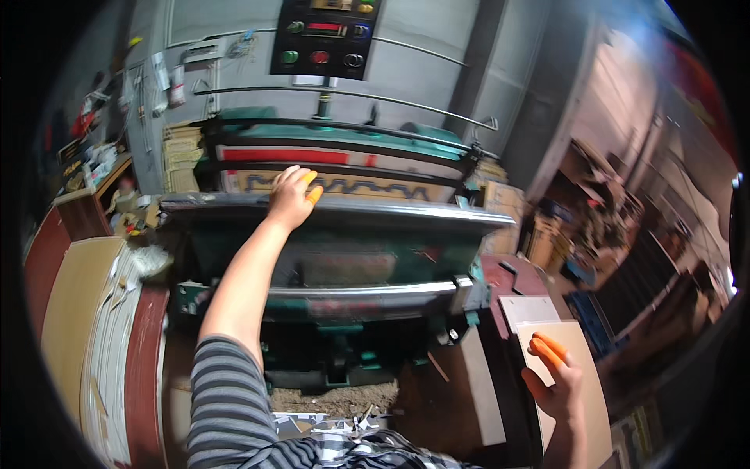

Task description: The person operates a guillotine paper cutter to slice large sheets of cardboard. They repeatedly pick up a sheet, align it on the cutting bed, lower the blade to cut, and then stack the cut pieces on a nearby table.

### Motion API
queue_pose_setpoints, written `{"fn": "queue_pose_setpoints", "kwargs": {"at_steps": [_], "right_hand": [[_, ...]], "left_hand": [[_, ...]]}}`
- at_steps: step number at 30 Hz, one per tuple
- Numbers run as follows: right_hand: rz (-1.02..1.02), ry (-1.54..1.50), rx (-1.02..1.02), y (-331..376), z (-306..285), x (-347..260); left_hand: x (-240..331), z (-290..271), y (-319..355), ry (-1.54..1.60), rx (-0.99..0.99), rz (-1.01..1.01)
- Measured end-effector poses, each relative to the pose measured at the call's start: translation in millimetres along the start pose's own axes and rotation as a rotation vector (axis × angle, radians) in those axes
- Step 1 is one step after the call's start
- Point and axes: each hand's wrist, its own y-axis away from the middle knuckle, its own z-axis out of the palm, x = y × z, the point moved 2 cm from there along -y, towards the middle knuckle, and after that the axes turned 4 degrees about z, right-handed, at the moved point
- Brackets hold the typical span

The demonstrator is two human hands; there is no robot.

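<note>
My left hand (292, 197) reaches forward over the top edge of the machine's tilted metal platen (391, 209). Orange covers sit on two of its fingertips. Those fingers are apart and slightly bent, with nothing seen in them; whether they touch the platen I cannot tell. At the right, my right hand (556, 383) is over a stack of tan board sheets (590, 406), its orange-covered fingers stretched out and the thumb apart. Contact with the top sheet is unclear. Behind the platen, a board with a dark wavy cutting line (375, 188) stands in the press.
A black control panel (324, 39) with coloured buttons rises above the press. Stacked boards (70, 313) fill the left side. A reddish side table (512, 281) bears a dark hooked tool (509, 275). Scraps (344, 422) lie below. A dark rack (637, 285) stands far right.
</note>
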Motion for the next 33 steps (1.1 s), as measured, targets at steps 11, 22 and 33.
{"fn": "queue_pose_setpoints", "kwargs": {"at_steps": [11, 22, 33], "right_hand": [[0.909, 0.015, -0.085, 215, 92, 143], [0.647, 0.005, -0.157, 172, 108, 127], [0.752, -0.012, -0.107, 181, 73, 125]], "left_hand": [[212, -67, 107, 0.479, -0.262, 0.537], [267, -156, 53, 0.388, -0.064, 0.614], [216, -149, -1, 0.168, 0.005, 0.358]]}}
